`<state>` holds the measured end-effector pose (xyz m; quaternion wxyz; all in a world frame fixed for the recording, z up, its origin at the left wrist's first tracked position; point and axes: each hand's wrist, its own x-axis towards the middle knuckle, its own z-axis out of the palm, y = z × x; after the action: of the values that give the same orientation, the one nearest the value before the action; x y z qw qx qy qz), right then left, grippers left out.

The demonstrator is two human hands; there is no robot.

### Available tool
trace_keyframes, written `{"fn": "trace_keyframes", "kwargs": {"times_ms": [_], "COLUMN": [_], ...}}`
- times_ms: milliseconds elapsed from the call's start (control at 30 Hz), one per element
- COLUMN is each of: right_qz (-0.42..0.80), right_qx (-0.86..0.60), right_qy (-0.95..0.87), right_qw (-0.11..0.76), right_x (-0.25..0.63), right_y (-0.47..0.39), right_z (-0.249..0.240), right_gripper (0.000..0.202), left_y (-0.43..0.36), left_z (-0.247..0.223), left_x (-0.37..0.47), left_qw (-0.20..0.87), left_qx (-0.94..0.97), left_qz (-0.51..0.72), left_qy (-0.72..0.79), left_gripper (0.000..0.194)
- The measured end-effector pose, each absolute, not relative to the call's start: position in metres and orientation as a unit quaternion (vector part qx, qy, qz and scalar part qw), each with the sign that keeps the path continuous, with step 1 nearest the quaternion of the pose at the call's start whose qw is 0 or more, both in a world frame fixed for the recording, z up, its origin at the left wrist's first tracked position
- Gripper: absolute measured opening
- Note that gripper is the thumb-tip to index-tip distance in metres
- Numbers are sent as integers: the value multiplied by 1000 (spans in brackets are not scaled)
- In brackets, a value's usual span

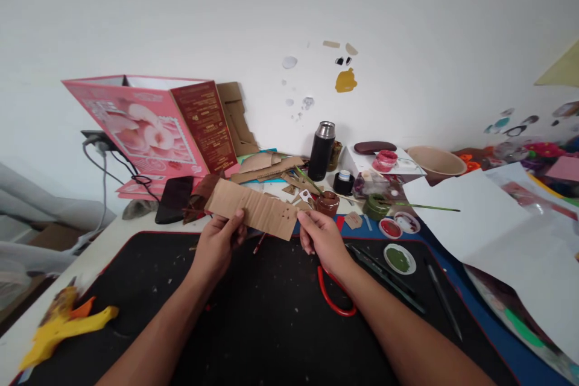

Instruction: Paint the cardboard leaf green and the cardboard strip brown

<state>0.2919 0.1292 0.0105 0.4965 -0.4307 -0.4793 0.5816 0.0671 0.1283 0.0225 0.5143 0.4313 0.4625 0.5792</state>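
A strip of brown corrugated cardboard (253, 208) with a few small dark marks near its right end is held up over the black mat (253, 325). My left hand (221, 241) grips its lower edge, thumb on the front face and fingers behind. At the strip's right end, my right hand (319, 235) pinches the corner between thumb and fingers. Below my right wrist lies a red loop-shaped handle (332, 295), partly hidden by the forearm. Cardboard scraps (271, 169) are piled behind the strip.
A yellow glue gun (67, 319) lies front left. Behind stand a pink box (149, 126), a phone (174, 199) and a black bottle (322, 151). Paint jars (376, 208), a lid of green paint (399, 259), pens (443, 298) and white paper (474, 211) are at right.
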Motion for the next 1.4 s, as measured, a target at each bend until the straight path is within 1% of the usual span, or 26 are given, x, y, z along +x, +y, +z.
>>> {"fn": "trace_keyframes", "kwargs": {"times_ms": [167, 400, 633, 1000, 1133, 1400], "right_qz": [578, 575, 575, 632, 640, 641], "right_qx": [-420, -413, -421, -385, -393, -400], "right_qy": [-468, -472, -479, -433, -422, -434], "right_qw": [521, 525, 513, 515, 508, 491], "right_x": [300, 303, 305, 303, 304, 303], "right_y": [127, 127, 129, 128, 129, 126], "right_z": [10, 14, 13, 13, 12, 10], "right_gripper": [51, 53, 48, 51, 52, 50], "left_y": [127, 125, 125, 125, 124, 121], "left_z": [22, 23, 25, 28, 30, 31], "left_x": [68, 68, 70, 71, 72, 68], "left_qw": [523, 518, 518, 556, 550, 542], "left_qx": [432, 432, 436, 396, 394, 378], "left_qz": [577, 579, 576, 580, 581, 602], "left_qy": [455, 458, 458, 445, 452, 449], "left_gripper": [46, 48, 51, 53, 56, 55]}}
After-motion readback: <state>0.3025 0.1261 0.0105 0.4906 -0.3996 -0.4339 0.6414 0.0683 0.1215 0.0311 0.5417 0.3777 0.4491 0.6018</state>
